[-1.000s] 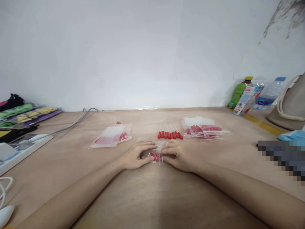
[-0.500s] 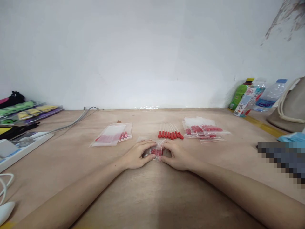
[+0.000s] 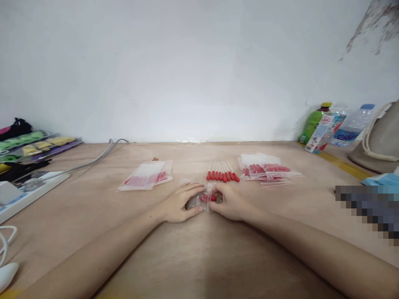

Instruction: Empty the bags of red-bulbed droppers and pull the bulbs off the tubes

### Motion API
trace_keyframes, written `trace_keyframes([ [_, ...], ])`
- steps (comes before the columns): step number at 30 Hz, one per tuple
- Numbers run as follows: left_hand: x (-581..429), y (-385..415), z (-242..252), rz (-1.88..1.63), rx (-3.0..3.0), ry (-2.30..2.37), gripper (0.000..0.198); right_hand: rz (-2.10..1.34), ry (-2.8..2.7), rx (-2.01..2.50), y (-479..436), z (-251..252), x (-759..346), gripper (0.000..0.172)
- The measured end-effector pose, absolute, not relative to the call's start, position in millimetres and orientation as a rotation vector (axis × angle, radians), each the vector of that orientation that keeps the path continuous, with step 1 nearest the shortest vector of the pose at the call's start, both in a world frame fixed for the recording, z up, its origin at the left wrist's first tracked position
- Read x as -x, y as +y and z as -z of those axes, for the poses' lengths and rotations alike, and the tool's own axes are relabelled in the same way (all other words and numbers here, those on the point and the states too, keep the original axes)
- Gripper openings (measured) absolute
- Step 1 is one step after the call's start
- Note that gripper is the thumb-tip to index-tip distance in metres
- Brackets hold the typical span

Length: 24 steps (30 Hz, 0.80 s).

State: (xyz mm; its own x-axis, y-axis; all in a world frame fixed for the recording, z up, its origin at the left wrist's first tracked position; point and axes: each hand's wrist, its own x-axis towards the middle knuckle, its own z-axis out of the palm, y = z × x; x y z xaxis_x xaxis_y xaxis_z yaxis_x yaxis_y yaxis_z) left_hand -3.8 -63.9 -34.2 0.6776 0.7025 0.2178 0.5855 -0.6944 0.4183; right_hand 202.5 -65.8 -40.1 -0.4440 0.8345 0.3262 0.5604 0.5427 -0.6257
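"Bag point(image 3: 202, 202) between the hands: what can't you make out?"

"Its left end, hidden by the left hand point(image 3: 183, 203). Glare and folds also keep me from counting the red pieces point(image 3: 208, 198) inside."

"And the grips?"

"The left thumb and fingers stand apart, by the near and far edges; whether they press on the plastic, I can't tell. The right hand point(image 3: 229, 202) curls at the other end, a gap between thumb and fingers. Its fingertips blend into the film, so I can't tell whether they're clamped on anything."

"How does it look otherwise?"

"Small, see-through and crumpled, low over the wooden table point(image 3: 156, 257), just nearer than the row of droppers point(image 3: 222, 177). One rounded red end shows plainly, toward the right hand."

"Anything else unclear?"

"The right pile of bags point(image 3: 264, 168) overlaps itself, and the left pile point(image 3: 146, 176) is milky. At the right edge, a dark object point(image 3: 370, 207) is blurred into blocks."
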Motion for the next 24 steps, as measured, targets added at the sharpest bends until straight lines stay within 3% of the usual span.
trace_keyframes([
  [8,6.0,-63.8,34.9,-0.532,-2.591,1.01,0.057,-0.455,-2.21,1.019,-61.3,38.2,-211.8,0.01],
  [12,6.3,-64.9,34.4,-0.494,-2.603,1.048,0.057,-0.544,-2.223,1.095,-60.3,39.3,-212.9,0.004],
  [18,7.2,-65.7,33.9,-0.433,-2.635,1.074,0.06,-0.657,-2.075,1.198,-52.7,42.0,-223.2,0.018],
  [24,8.3,-68.1,32.5,-0.352,-2.617,1.161,0.062,-0.715,-2.168,1.159,-53.5,32.7,-231.1,0.015],
])
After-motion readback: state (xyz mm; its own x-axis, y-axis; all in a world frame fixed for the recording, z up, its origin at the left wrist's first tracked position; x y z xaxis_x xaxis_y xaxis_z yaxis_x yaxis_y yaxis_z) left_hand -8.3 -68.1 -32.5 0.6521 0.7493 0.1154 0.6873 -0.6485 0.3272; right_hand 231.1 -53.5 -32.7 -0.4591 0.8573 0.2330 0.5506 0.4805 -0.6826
